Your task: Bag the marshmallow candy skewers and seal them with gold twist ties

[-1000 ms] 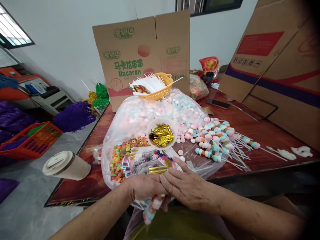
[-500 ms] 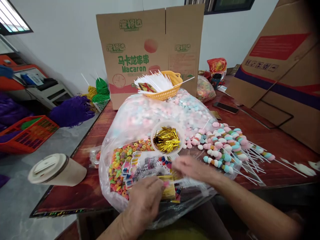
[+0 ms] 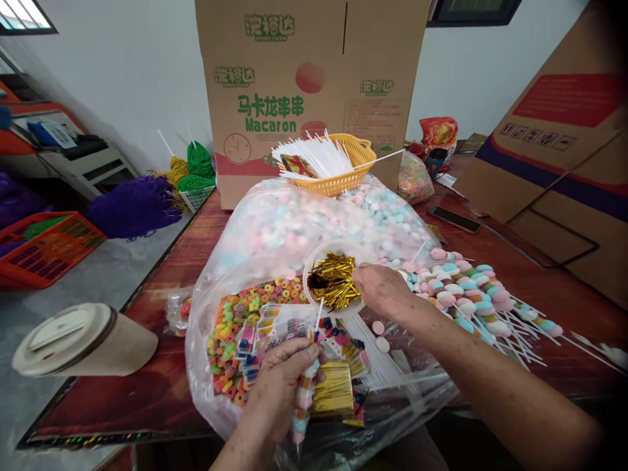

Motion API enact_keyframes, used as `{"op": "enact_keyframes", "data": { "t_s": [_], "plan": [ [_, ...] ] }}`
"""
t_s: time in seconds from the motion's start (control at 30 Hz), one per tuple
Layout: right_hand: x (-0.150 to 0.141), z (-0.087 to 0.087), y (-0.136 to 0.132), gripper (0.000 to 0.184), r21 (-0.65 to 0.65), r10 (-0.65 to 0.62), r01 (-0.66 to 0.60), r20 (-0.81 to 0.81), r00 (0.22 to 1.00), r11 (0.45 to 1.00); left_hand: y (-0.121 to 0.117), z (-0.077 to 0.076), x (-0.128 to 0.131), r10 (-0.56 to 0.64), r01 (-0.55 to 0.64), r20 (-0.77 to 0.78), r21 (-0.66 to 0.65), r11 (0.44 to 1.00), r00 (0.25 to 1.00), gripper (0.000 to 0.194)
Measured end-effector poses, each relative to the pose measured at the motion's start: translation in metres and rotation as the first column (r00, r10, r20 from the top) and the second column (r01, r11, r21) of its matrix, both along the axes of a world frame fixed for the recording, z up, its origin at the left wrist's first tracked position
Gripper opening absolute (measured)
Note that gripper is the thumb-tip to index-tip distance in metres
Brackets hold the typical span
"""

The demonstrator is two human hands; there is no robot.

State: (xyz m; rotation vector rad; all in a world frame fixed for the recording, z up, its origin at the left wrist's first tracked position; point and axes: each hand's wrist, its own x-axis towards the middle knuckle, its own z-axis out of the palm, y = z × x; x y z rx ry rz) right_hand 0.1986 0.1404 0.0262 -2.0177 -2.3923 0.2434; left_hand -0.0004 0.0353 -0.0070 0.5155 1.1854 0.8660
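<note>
My left hand [image 3: 280,384] is closed around a wrapped marshmallow skewer [image 3: 303,398]. Its white stick points up past my thumb, and the candy end hangs down in clear film. My right hand [image 3: 383,288] reaches to a round plastic bowl [image 3: 337,244] of gold twist ties [image 3: 336,281], fingers pinched together on ties at the right side; how many they grip is hidden. Below the bowl lie printed clear bags [image 3: 282,319] and a bundle of straight gold ties [image 3: 332,392]. White sticks [image 3: 370,350] are beneath my right forearm. Unwrapped marshmallow skewers [image 3: 473,288] are piled at the right.
A large clear bag [image 3: 230,252] of marshmallows and ring candies [image 3: 223,347] covers the table's middle. A yellow basket [image 3: 338,183] of white sticks sits on it. A lidded cup [image 3: 127,347] stands left, a phone [image 3: 454,220] lies right. Cardboard boxes [image 3: 314,39] stand behind.
My left hand now shows a wrapped skewer, held upright. My right hand has moved from above the bags to the twist ties in the bowl. The view has shifted slightly.
</note>
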Motion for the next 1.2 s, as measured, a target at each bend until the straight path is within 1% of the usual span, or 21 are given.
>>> {"op": "enact_keyframes", "data": {
  "t_s": [0.1, 0.17, 0.2, 0.23, 0.3, 0.33, 0.4, 0.47, 0.5, 0.57, 0.63, 0.67, 0.73, 0.77, 0.83, 0.87, 0.9, 0.97, 1.0, 1.07, 1.2],
  "plan": [
    [0.006, 0.003, -0.008, 0.020, -0.004, 0.038, -0.040, -0.161, 0.986, 0.999, 0.001, 0.003, 0.001, 0.006, -0.009, 0.074, 0.040, 0.999, 0.997, 0.036],
    [0.004, 0.004, -0.022, 0.019, -0.027, 0.043, -0.055, -0.325, 0.945, 0.998, 0.000, 0.006, 0.002, 0.014, -0.019, 0.095, 0.051, 0.999, 0.995, 0.036],
    [0.001, 0.005, -0.032, 0.018, -0.060, 0.025, -0.058, -0.455, 0.890, 0.997, -0.001, 0.007, 0.003, 0.020, -0.025, 0.099, 0.050, 0.998, 0.995, 0.036],
    [-0.002, 0.006, -0.044, 0.018, -0.107, -0.008, -0.071, -0.598, 0.801, 0.992, -0.002, 0.009, 0.004, 0.023, -0.028, 0.099, 0.045, 0.999, 0.995, 0.036],
    [-0.012, 0.008, -0.071, 0.021, -0.201, -0.094, -0.134, -0.825, 0.557, 0.970, -0.003, 0.013, 0.007, 0.033, -0.037, 0.094, 0.038, 0.999, 0.995, 0.036],
    [-0.017, 0.009, -0.083, 0.023, -0.218, -0.120, -0.166, -0.879, 0.461, 0.962, -0.004, 0.014, 0.008, 0.047, -0.050, 0.089, 0.036, 0.998, 0.995, 0.035],
    [-0.025, 0.007, -0.102, 0.025, -0.194, -0.119, -0.164, -0.917, 0.380, 0.967, -0.006, 0.017, 0.011, 0.090, -0.093, 0.073, 0.043, 0.995, 0.993, 0.036],
    [-0.029, 0.001, -0.106, 0.024, -0.144, -0.105, -0.078, -0.922, 0.372, 0.987, -0.008, 0.017, 0.014, 0.136, -0.139, 0.056, 0.057, 0.989, 0.989, 0.036],
    [-0.030, -0.002, -0.101, 0.024, -0.120, -0.103, -0.018, -0.916, 0.389, 0.993, -0.009, 0.018, 0.014, 0.147, -0.151, 0.053, 0.061, 0.987, 0.988, 0.036],
    [-0.028, -0.008, -0.082, 0.022, -0.046, -0.083, 0.086, -0.871, 0.484, 0.995, -0.011, 0.018, 0.016, 0.153, -0.156, 0.053, 0.064, 0.986, 0.987, 0.035],
    [-0.025, -0.010, -0.057, 0.018, 0.060, -0.039, 0.147, -0.803, 0.595, 0.987, -0.014, 0.017, 0.016, 0.170, -0.174, 0.057, 0.067, 0.982, 0.984, 0.032],
    [-0.023, -0.010, -0.047, 0.016, 0.113, -0.017, 0.167, -0.777, 0.629, 0.979, -0.016, 0.017, 0.016, 0.183, -0.187, 0.061, 0.069, 0.980, 0.981, 0.032],
    [-0.021, -0.005, -0.037, 0.014, 0.189, 0.011, 0.204, -0.759, 0.651, 0.961, -0.019, 0.018, 0.016, 0.196, -0.202, 0.074, 0.076, 0.976, 0.978, 0.032],
    [-0.021, -0.001, -0.039, 0.014, 0.198, 0.016, 0.214, -0.768, 0.641, 0.956, -0.020, 0.018, 0.015, 0.195, -0.201, 0.078, 0.076, 0.977, 0.978, 0.032],
    [-0.022, 0.006, -0.057, 0.017, 0.116, 0.008, 0.150, -0.817, 0.577, 0.982, -0.021, 0.019, 0.014, 0.180, -0.184, 0.065, 0.069, 0.980, 0.982, 0.035],
    [-0.023, 0.010, -0.071, 0.019, 0.017, -0.015, 0.059, -0.863, 0.506, 0.998, -0.021, 0.019, 0.013, 0.169, -0.172, 0.050, 0.065, 0.983, 0.984, 0.037],
    [-0.024, 0.014, -0.086, 0.022, -0.093, -0.067, -0.043, -0.906, 0.418, 0.995, -0.022, 0.020, 0.013, 0.155, -0.157, 0.035, 0.062, 0.986, 0.987, 0.038],
    [-0.029, 0.019, -0.114, 0.027, -0.236, -0.186, -0.176, -0.947, 0.260, 0.956, -0.021, 0.022, 0.016, 0.127, -0.129, 0.028, 0.075, 0.989, 0.991, 0.038],
    [-0.031, 0.020, -0.124, 0.028, -0.278, -0.236, -0.199, -0.948, 0.212, 0.940, -0.022, 0.023, 0.018, 0.117, -0.119, 0.030, 0.089, 0.989, 0.993, 0.037],
    [-0.036, 0.018, -0.136, 0.030, -0.332, -0.295, -0.211, -0.936, 0.191, 0.919, -0.023, 0.026, 0.023, 0.084, -0.087, 0.024, 0.118, 0.989, 0.996, 0.035],
    [-0.041, 0.009, -0.137, 0.033, -0.369, -0.306, -0.199, -0.908, 0.285, 0.908, -0.031, 0.029, 0.027, 0.014, -0.004, -0.077, 0.137, 0.991, 0.997, 0.038]
  ]
}}
